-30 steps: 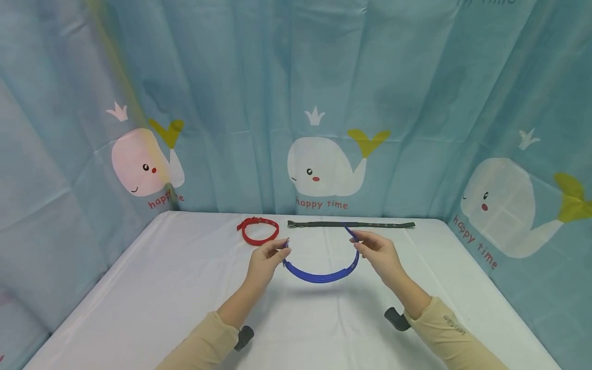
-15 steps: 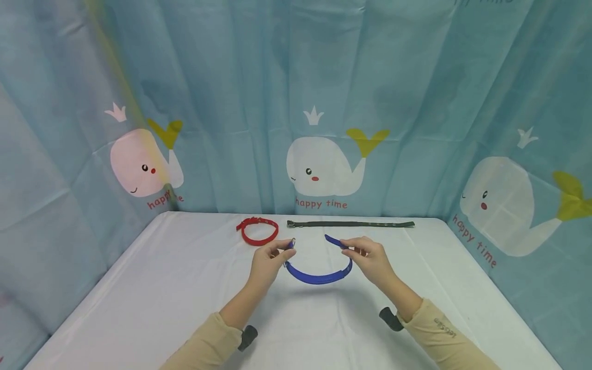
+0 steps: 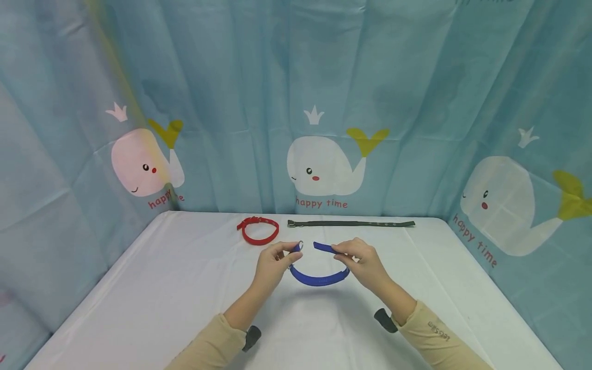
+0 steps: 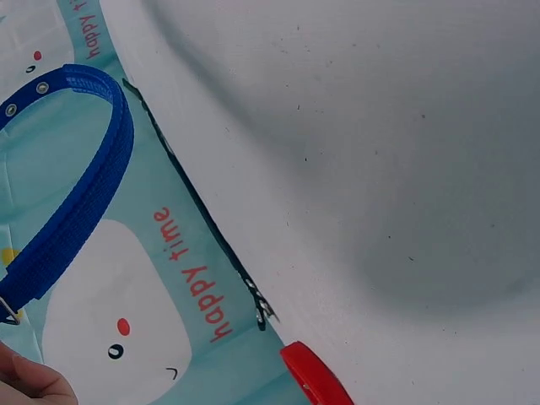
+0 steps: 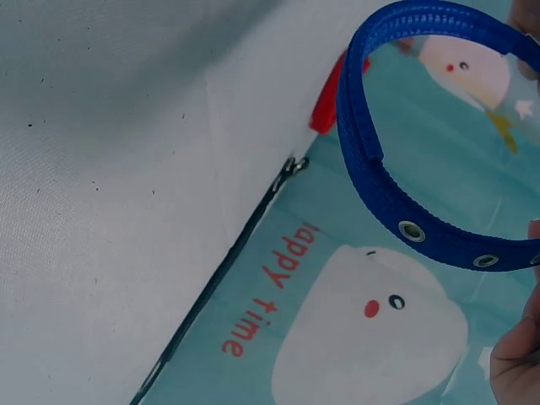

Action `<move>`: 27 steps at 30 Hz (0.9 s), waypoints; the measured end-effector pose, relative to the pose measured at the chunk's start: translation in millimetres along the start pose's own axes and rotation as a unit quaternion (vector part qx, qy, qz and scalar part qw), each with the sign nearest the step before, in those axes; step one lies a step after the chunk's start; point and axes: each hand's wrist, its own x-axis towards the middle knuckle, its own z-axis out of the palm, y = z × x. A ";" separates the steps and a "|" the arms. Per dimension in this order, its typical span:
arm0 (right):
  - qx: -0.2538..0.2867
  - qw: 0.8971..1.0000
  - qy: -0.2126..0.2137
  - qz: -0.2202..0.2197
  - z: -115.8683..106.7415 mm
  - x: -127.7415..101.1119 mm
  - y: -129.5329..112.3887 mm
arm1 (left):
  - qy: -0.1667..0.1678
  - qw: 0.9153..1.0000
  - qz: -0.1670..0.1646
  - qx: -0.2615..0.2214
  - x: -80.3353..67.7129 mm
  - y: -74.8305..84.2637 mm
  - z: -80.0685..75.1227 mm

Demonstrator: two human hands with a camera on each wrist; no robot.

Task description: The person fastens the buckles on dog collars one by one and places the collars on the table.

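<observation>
A blue collar [image 3: 319,281] hangs in a downward curve between my two hands, above the white table. My left hand [image 3: 273,264] pinches its buckle end, where a metal ring shows at the fingertips. My right hand [image 3: 363,259] pinches the strap near the other end, and the free tip points left toward the buckle with a small gap between. In the right wrist view metal eyelets line the blue collar [image 5: 380,190]. The left wrist view shows its thick padded middle and part of the buckle beside the left hand [image 4: 34,380].
Behind the hands a red collar [image 3: 260,241], fastened in a loop, lies near the table's back edge. To its right a dark green collar [image 3: 342,224] lies stretched straight. The white table [image 3: 139,288] ends at a blue curtain [image 3: 250,103] with printed whales.
Both hands have drawn closer together, the right moving left and slightly down. The collar's tip has swung left toward the buckle, and the curve has narrowed.
</observation>
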 end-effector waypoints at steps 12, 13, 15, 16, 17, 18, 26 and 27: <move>-0.002 1.000 -0.023 -0.017 4.5 -1.3 -4.4 | -0.026 0.999 0.036 0.027 -7.1 1.9 1.7; 0.001 0.999 -0.023 -0.022 5.0 -1.4 -4.5 | -0.029 0.998 0.038 0.029 -7.5 2.2 1.9; 0.007 0.999 -0.024 -0.032 6.2 -1.6 -5.2 | -0.033 0.998 0.038 0.032 -7.6 2.3 2.2; 0.012 0.999 -0.024 -0.037 6.8 -1.7 -5.5 | -0.033 0.998 0.038 0.033 -7.6 2.2 2.4; 0.017 0.999 -0.023 -0.042 7.5 -1.7 -5.8 | -0.033 0.998 0.038 0.034 -7.5 1.9 2.6; 0.022 0.998 -0.023 -0.046 8.1 -1.7 -6.1 | -0.034 0.998 0.039 0.032 -7.7 2.1 2.8; 0.021 0.998 -0.022 -0.052 12.9 -1.6 -8.5 | -0.065 0.997 0.035 0.007 -9.0 3.4 6.5; 0.015 0.999 -0.023 -0.046 13.4 -1.9 -8.7 | -0.066 0.997 0.035 0.010 -8.9 3.4 7.1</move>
